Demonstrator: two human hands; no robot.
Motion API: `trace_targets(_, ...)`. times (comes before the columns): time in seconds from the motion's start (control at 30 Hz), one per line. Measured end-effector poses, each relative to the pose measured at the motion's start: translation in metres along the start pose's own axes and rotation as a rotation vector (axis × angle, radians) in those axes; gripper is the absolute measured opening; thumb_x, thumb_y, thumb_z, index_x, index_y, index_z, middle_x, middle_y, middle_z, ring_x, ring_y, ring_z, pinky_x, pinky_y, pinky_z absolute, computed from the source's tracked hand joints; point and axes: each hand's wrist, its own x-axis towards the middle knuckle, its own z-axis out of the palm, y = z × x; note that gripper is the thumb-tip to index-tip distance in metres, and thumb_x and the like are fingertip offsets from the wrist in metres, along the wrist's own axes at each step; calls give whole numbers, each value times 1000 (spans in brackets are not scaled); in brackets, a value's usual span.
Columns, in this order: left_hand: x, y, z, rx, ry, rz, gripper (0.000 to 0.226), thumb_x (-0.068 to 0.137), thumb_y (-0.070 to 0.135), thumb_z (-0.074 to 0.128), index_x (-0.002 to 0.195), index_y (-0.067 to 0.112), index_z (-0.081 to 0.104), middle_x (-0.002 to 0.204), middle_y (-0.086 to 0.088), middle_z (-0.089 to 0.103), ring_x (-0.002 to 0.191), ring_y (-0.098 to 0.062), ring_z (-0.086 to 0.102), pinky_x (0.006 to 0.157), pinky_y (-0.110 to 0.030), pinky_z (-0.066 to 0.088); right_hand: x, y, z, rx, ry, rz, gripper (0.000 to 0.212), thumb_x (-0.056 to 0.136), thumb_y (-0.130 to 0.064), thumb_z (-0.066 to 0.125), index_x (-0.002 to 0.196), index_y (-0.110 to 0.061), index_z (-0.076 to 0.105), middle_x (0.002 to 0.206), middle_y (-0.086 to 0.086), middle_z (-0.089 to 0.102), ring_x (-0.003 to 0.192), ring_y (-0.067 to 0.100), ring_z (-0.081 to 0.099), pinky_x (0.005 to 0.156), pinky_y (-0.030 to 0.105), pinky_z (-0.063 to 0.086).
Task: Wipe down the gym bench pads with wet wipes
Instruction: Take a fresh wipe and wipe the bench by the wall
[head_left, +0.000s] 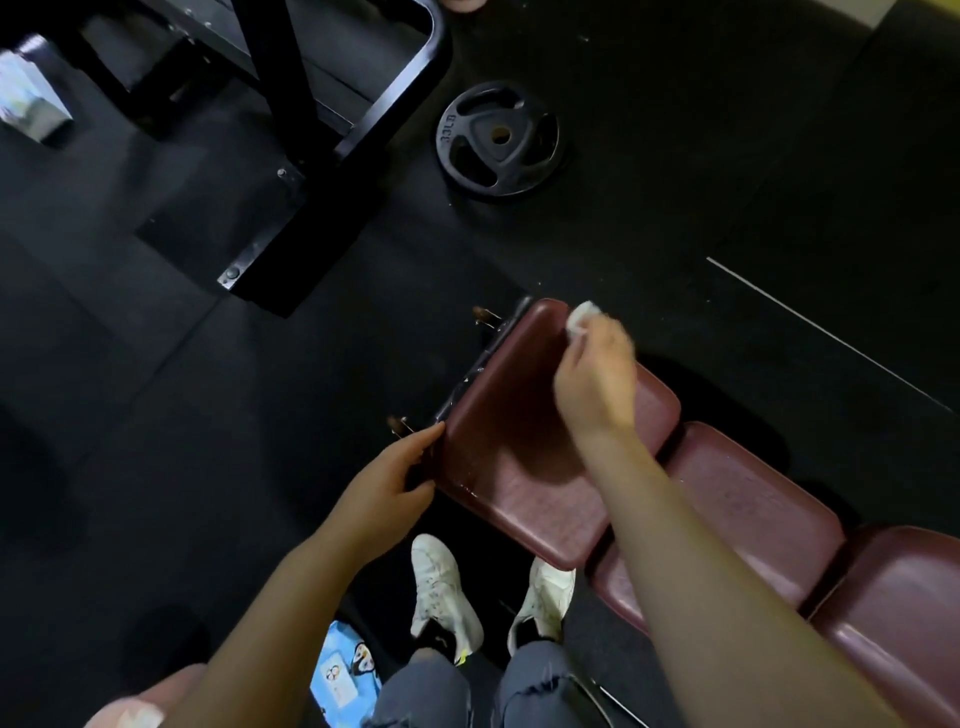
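Note:
A maroon padded gym bench runs from centre to lower right, made of several pads. The end pad (514, 467) is nearest me. My right hand (595, 379) is blurred over that pad's far corner, pinching a small white wet wipe (581, 316) against the surface. My left hand (395, 470) grips the pad's left end at its edge, beside the black metal bracket (485, 358). The second pad (748, 509) and third pad (893, 613) lie to the right, partly hidden by my right forearm.
A blue wet-wipe pack (340, 670) lies on the black rubber floor by my white shoes (441, 592). A 33 LB weight plate (498, 137) lies flat beyond the bench. A black machine frame (317, 156) stands upper left, with a pale box (28, 101) at far left.

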Motion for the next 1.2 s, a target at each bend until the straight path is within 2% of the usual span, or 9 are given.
trace_targets(0.1,-1,5,-5,179,-48,44,76,89,10,60,151,40,29,147,21,39,129,4,40,96,-11,34,-92,0,10,62,-400,-420,16,85,-11,48,92,-20,59,87,-3,60,84,11,53,77,24,42)
trace_targets(0.2,-1,18,-4,460,1,107,77,89,15,58,155,31,22,152,11,40,131,-12,46,101,-28,43,-134,28,6,-56,-702,-867,33,72,-6,58,99,-23,52,92,-3,60,90,16,55,85,28,45)
trace_targets(0.5,6,24,7,785,70,194,94,87,53,63,157,19,12,155,5,38,138,-16,42,111,-34,36,10,34,-19,-133,17,-9,18,96,-8,43,105,-6,59,101,13,60,93,29,56,83,39,44)
trace_targets(0.6,10,24,5,768,75,246,101,85,49,69,158,25,4,147,5,48,132,-18,47,107,-35,40,-68,27,-8,-24,-265,-250,17,88,-5,47,90,-18,58,89,4,61,82,19,54,75,39,50)
trace_targets(0.73,21,27,-3,862,62,290,109,82,53,70,156,32,-8,130,7,57,122,-16,52,103,-32,39,-141,48,-2,-26,-712,-771,29,82,-13,43,106,-19,58,102,1,61,97,22,56,88,38,49)
trace_targets(0.83,28,32,-9,940,18,346,117,80,59,69,153,34,-18,126,7,57,121,-16,51,106,-32,37,-70,56,-5,19,-491,-675,25,85,-18,36,94,-24,58,92,4,65,86,26,61,82,40,53)
trace_targets(1.0,33,38,-12,1007,-53,339,120,80,63,66,150,33,-26,129,3,53,123,-17,50,109,-32,35,2,65,-25,-159,-5,-49,18,90,-6,43,91,-20,55,89,5,57,87,21,54,75,37,42)
trace_targets(1.1,33,39,-9,1021,-43,351,121,80,63,66,148,33,-30,125,3,54,119,-17,52,106,-31,37,-82,56,-16,-4,-306,-314,19,90,-13,43,76,-26,43,74,-8,44,69,3,41,67,35,38)
trace_targets(1.2,33,39,-7,1049,-36,357,121,81,63,65,147,31,-31,123,2,55,116,-17,54,104,-31,39,-149,63,-16,-2,-594,-722,29,72,6,51,87,-18,54,81,-7,48,80,9,48,74,20,37)
